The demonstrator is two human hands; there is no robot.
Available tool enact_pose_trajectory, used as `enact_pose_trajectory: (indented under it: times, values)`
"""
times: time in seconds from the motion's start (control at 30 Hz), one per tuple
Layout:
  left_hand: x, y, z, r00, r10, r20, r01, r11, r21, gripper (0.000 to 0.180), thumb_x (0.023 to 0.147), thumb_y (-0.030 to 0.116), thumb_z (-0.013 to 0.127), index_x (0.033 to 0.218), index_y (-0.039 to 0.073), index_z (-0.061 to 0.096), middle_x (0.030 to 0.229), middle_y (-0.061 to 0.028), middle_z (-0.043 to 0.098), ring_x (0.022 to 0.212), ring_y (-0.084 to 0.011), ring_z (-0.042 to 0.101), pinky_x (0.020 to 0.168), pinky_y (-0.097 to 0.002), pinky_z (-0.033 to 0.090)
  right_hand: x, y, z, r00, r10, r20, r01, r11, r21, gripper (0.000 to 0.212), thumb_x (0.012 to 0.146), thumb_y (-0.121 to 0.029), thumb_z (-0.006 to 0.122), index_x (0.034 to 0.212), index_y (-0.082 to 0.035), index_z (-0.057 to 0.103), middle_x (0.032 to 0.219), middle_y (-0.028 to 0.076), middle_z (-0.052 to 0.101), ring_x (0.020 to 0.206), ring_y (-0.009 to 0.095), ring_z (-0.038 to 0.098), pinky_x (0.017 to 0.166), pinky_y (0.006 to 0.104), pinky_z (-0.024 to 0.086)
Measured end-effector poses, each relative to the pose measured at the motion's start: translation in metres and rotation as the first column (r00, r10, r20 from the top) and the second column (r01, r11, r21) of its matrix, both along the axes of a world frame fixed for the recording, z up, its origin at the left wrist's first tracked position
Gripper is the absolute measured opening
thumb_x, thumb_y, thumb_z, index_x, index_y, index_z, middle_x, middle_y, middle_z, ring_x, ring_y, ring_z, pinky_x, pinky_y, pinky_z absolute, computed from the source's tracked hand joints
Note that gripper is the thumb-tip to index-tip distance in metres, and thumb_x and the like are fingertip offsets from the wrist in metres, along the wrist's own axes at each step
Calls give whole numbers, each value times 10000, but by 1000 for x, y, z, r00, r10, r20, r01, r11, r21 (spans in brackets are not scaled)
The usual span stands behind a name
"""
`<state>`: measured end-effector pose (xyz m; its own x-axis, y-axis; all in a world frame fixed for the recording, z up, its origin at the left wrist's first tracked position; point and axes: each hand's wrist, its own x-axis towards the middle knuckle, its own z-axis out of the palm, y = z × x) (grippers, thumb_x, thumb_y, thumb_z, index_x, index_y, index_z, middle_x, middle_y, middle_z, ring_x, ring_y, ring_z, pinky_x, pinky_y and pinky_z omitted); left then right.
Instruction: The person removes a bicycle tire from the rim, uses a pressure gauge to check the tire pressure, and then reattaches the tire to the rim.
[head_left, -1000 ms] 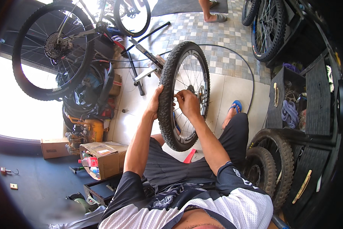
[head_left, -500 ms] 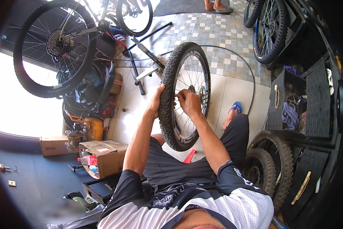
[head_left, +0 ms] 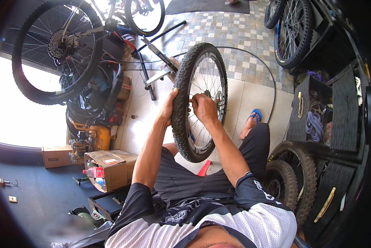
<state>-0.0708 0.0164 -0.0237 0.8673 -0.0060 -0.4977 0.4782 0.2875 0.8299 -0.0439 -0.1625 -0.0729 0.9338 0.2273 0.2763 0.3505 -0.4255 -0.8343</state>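
A bicycle wheel (head_left: 179,131) with a knobby black tyre stands upright before me, between my knees. My left hand (head_left: 167,109) grips the tyre on its left side, thumb over the tread. At the inner edge of the rim, among the spokes, my right hand (head_left: 204,109) is closed with fingers pinched. What lies between those fingertips is hidden by the hand. The hub and brake disc (head_left: 219,98) show beyond my right hand. Just past the tyre is a stand with a silver and black arm (head_left: 160,54).
A bicycle (head_left: 65,41) is raised at the upper left, above an orange compressor (head_left: 98,137). An opened cardboard box (head_left: 121,167) sits left of my leg. Muddy wheels (head_left: 307,182) and black shelving (head_left: 344,111) line the right. A black hose (head_left: 272,78) curves across the tiles.
My right hand has turned slightly at the rim, fingers still pinched. The left keeps its hold on the tyre. Another person's feet at the top have mostly left the view.
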Motion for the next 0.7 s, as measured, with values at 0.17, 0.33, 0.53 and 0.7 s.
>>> enact_pose_trajectory:
  times: [0.17, 0.33, 0.53, 0.7]
  values:
    - [0, -3, 0, 999, 29, -16, -28, 999, 39, 712, 1007, 688, 551, 1198, 9, 649, 964, -135, 713, 750, -250, 750, 623, -375, 639, 3, -1, 6, 1000, 28, -6, -28, 994, -105, 120, 951, -137, 699, 940, -19, 718, 933, 211, 732, 833, 411, 728, 761, 508, 582]
    - [0, -1, -1, 1000, 15, -6, -15, 1000, 25, 712, 1005, 687, 554, 1200, 9, 648, 961, -135, 715, 747, -251, 751, 617, -372, 633, 7, -3, 4, 999, 31, -30, -34, 995, -89, 133, 949, -156, 717, 934, -23, 730, 894, 190, 747, 822, 390, 734, 738, 497, 577]
    - [-1, 4, -4, 1000, 16, 0, -16, 1000, 23, 705, 1009, 678, 552, 1206, 7, 645, 984, -150, 724, 748, -261, 755, 621, -382, 639, 9, -7, -1, 974, 116, -195, -93, 988, 126, 169, 956, -167, 704, 919, -2, 714, 890, 222, 735, 819, 416, 730, 731, 523, 565]
    - [1, -2, 0, 999, 32, -13, -32, 999, 14, 699, 1009, 670, 562, 1214, 7, 642, 984, -150, 725, 747, -263, 755, 619, -379, 640, 8, -2, -4, 999, 18, -29, -17, 1000, 21, 139, 950, -163, 738, 927, -26, 748, 853, 192, 747, 771, 395, 727, 715, 479, 572]
